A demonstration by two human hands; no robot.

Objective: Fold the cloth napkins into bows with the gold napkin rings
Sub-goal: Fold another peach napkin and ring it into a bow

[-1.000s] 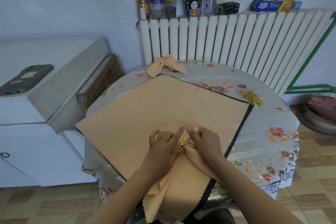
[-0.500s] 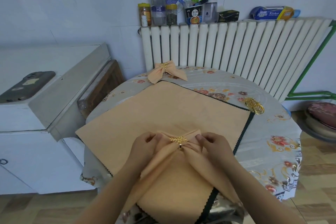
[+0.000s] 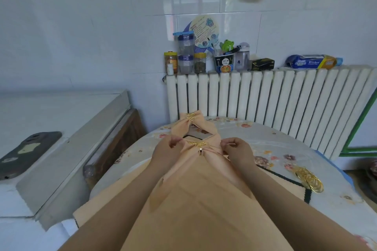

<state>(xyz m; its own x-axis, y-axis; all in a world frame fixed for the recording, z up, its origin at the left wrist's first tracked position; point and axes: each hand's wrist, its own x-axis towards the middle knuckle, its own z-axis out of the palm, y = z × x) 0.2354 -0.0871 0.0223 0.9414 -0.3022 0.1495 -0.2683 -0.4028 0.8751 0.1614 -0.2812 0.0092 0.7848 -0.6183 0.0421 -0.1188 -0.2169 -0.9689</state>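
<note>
Centre frame: left hand (image 3: 167,150) and right hand (image 3: 237,150) each pinch an upper corner of the soft peach napkin (image 3: 195,193) — gathered through a gold leaf-shaped ring (image 3: 198,145); finished bow (image 3: 191,123) just above.

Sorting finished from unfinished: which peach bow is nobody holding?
The far bow by the radiator; the near bow is pinched by both hands.
</note>
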